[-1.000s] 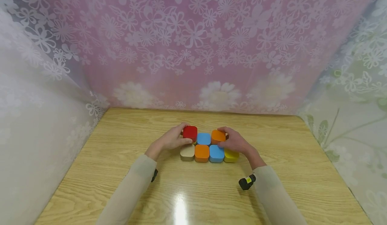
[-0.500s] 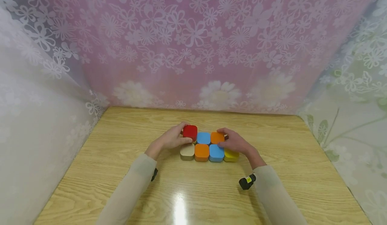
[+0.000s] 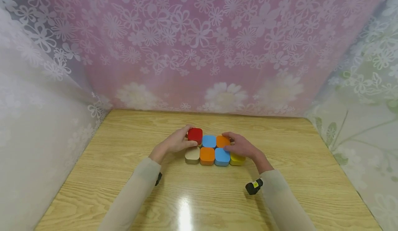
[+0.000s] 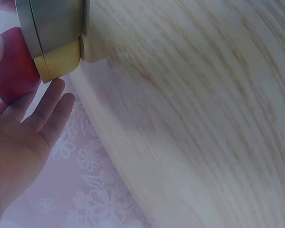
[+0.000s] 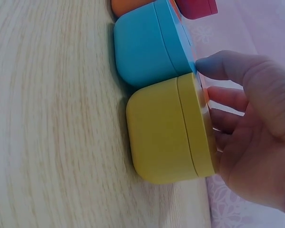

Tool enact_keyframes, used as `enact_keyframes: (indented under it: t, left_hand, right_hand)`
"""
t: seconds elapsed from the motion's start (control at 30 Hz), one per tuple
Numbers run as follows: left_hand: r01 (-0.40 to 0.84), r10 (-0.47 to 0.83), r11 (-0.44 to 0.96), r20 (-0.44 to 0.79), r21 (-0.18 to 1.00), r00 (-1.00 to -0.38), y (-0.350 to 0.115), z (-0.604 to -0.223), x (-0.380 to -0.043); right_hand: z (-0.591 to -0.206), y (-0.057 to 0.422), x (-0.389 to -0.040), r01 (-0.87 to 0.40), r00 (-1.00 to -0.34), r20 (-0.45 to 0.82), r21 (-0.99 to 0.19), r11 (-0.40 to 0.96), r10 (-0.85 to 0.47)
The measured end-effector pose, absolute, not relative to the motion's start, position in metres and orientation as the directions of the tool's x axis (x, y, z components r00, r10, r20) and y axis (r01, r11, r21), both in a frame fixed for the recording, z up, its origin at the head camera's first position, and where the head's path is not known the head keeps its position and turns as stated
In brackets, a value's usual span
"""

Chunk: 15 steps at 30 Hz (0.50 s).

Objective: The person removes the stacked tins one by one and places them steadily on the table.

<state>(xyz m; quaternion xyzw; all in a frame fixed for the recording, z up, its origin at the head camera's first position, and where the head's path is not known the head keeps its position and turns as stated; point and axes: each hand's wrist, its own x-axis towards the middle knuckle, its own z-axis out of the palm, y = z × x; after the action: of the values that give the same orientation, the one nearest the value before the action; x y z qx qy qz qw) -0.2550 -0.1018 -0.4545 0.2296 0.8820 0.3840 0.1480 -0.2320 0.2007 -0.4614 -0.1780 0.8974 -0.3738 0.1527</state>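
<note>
Small rounded square boxes with lid seams stand in two rows. My left hand [image 3: 175, 142] grips a red box [image 3: 195, 134], which sits higher than its neighbours. In the left wrist view a yellow box [image 4: 61, 61] shows beside the red one, behind the beige box [image 4: 59, 23]. My right hand [image 3: 244, 146] has thumb and fingers around the back-row orange box [image 3: 222, 141]. A blue box [image 3: 209, 141] stands between these two. In front are the beige, an orange [image 3: 207, 155], a blue [image 3: 222, 156] and a yellow box [image 5: 166, 133], the last partly under my right hand.
The boxes stand on a wood-grain table [image 3: 124, 175]. A pink floral cloth [image 3: 199, 51] hangs behind its far edge, with pale cloths [image 3: 46, 120] at the sides. A small black camera [image 3: 254, 186] is on the right wrist.
The back-row orange box in my right hand has come down slightly and shifted left toward the blue one. My left hand and the red box have hardly moved.
</note>
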Motion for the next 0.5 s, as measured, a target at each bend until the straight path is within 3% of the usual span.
enact_keyframes:
  t: [0.5]
  left_hand:
    - [0.314, 0.531, 0.599, -0.073, 0.736, -0.844, -0.1019, -0.4537, -0.2534]
  right_hand:
    - [-0.458, 0.1968, -0.228, -0.209, -0.898, -0.137, -0.704, 0.679, -0.419]
